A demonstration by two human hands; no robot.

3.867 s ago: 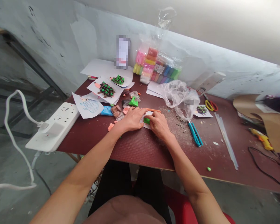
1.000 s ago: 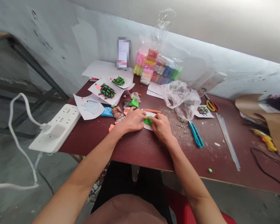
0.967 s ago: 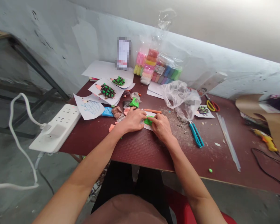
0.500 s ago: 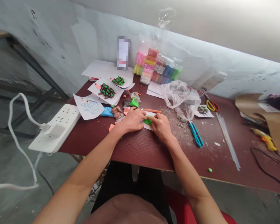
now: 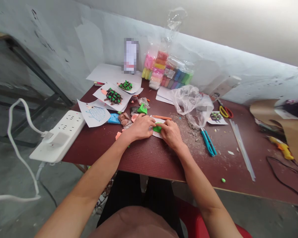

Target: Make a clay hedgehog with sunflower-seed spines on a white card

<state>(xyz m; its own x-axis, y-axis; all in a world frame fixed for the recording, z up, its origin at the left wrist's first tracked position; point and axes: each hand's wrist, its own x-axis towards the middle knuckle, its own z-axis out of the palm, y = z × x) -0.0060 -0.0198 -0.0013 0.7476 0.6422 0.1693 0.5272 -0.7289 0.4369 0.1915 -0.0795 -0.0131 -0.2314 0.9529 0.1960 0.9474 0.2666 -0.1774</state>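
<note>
A flattened piece of green modelling clay [image 5: 158, 127] lies on a small white paper card [image 5: 156, 135] near the middle of the table. My left hand [image 5: 144, 127] rests at the card's left side, fingers curled together and their tips at the clay's edge. From the right, my right hand [image 5: 172, 133] presses the clay with its index finger, the other fingers bent under. Just beyond the card's top edge lies an orange stick-shaped tool [image 5: 162, 117]. More green clay [image 5: 142, 108] sits in an opened wrapper behind my left hand.
Hedgehog pictures [image 5: 113, 96] on paper and a white power strip [image 5: 58, 135] are at left. Bagged coloured clay [image 5: 161, 71] leans against the wall. A plastic bag [image 5: 193, 102], teal cutter [image 5: 208, 142], scissors [image 5: 225, 111], clear glue sticks [image 5: 242, 148] and yellow glue gun [image 5: 283, 148] lie right.
Almost nothing differs. Both hands stay at the green clay on the card, with only a very slight shift of the whole view.
</note>
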